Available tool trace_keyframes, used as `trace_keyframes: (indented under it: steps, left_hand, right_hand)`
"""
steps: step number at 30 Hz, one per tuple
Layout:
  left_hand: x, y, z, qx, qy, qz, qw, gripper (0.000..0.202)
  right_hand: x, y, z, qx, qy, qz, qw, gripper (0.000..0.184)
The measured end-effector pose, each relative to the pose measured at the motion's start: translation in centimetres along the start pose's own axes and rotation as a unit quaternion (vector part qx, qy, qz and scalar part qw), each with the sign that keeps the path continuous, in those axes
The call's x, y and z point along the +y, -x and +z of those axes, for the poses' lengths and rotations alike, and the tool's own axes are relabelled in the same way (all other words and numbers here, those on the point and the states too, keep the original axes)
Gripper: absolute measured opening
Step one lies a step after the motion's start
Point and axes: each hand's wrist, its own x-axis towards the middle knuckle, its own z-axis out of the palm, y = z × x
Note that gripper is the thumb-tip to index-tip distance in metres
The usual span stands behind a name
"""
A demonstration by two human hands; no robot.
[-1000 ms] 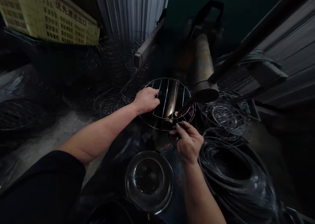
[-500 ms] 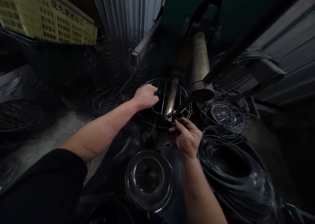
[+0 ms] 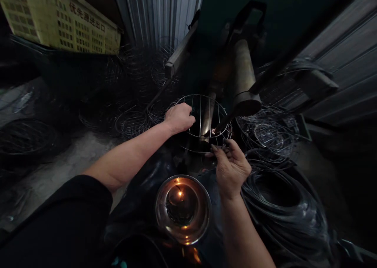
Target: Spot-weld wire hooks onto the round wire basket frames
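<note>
A round wire grille (image 3: 206,121) with parallel bars lies on a dark machine at the centre. My left hand (image 3: 179,118) grips its left rim with closed fingers. My right hand (image 3: 231,166) is at the near edge of the grille, fingers pinched on a thin wire. A dark rod tip (image 3: 219,126) from a heavy metal cylinder (image 3: 244,83) touches the grille, and a small orange glow shows at the contact point (image 3: 212,132).
A shiny metal bowl (image 3: 183,209) lit orange sits just below my hands. Coils of dark wire (image 3: 282,209) fill the right. More round wire grilles (image 3: 131,123) pile at the left and right (image 3: 271,136). A yellow sign (image 3: 59,20) hangs at the back left.
An orange glow has appeared at the rod tip and now lights the bowl. My right hand has shifted slightly right and down. The left hand keeps its grip on the rim.
</note>
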Motion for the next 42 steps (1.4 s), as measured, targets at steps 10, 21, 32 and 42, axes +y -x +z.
trace_keyframes:
  steps: [10, 21, 32, 42]
  left_hand:
    - [0.8, 1.1, 0.6, 0.021, -0.036, 0.003, 0.999, 0.017]
    - [1.4, 0.7, 0.7, 0.028, -0.019, 0.005, 0.999, 0.015]
    - [1.6, -0.7, 1.0, 0.028, -0.024, 0.027, 0.999, 0.014]
    - [1.4, -1.8, 1.1, 0.011, -0.019, 0.012, 1.0, 0.009]
  right_hand:
    - [0.7, -0.8, 0.0, -0.092, 0.19, 0.022, 0.977, 0.019]
    - [1.2, -0.7, 0.9, -0.024, 0.061, 0.078, 0.995, 0.025]
    - [1.8, -1.5, 0.9, -0.013, 0.047, 0.039, 0.998, 0.022]
    - [2.0, -2.4, 1.0, -0.026, 0.047, 0.04, 0.998, 0.02]
